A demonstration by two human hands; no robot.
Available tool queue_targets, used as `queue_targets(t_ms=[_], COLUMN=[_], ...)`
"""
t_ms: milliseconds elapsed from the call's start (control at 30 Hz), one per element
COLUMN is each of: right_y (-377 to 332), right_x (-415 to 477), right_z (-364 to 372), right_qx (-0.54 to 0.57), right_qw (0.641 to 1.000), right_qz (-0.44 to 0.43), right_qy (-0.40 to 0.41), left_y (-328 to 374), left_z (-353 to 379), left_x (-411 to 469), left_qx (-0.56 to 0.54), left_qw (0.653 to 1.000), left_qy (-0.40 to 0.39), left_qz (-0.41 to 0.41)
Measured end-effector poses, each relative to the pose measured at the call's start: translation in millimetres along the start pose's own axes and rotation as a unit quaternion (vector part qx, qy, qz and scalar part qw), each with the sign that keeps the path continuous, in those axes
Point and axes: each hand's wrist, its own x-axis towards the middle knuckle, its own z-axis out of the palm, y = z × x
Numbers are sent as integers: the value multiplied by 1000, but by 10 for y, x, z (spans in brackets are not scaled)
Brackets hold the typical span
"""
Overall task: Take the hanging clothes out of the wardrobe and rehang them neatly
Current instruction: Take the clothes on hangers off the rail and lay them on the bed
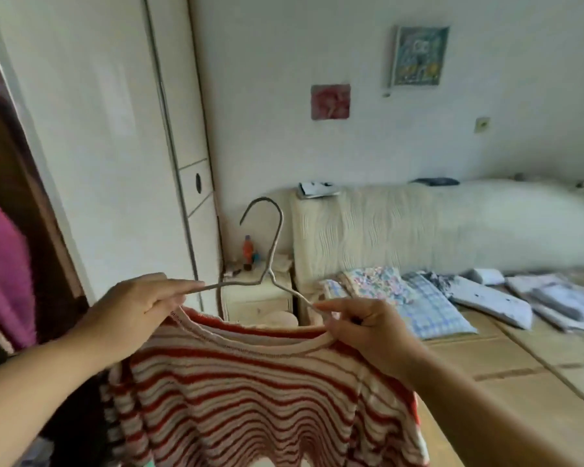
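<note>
**Striped sweater held up on a wire hanger**

The red-and-cream striped sweater (250, 392) hangs in front of the person at six o'clock of the view, its neckline spread between both hands; the wire hanger (271, 264) rises from the collar toward twelve o'clock, hook upright in the air; the left hand (139, 305), at nine o'clock of the collar, has its fingers curled and pinches the hanger's left arm, the knit's shoulder just beneath it; the right hand (361, 328), at three o'clock, pinches the hanger's other arm and the neck edge; a purple garment (4, 271) hangs at nine o'clock beside the white wardrobe door (91, 146); behind the hook stands a pale nightstand (257, 299) bearing an orange bottle (248, 251); a bed (486, 358) with pillows (418, 305) lies at three o'clock.
</note>
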Motion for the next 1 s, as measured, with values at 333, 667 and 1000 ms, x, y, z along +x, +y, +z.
queue_targets(t_ms=[333,667,1000], right_y=[34,-28,-78], right_x=[-2143,-4392,-6354], right_z=[-257,-631,-1135], right_qx=[-121,-203,-141], right_qw=[963,876,788], right_qz=[153,340,482], right_qy=[186,274,355], left_y=[1018,2685,4616], left_z=[1129,2422,3392], left_x=[-146,-844,-1744], left_qx=[-137,-249,-294], left_qw=[967,882,791], left_qy=[-130,-305,-455], left_qz=[173,260,284])
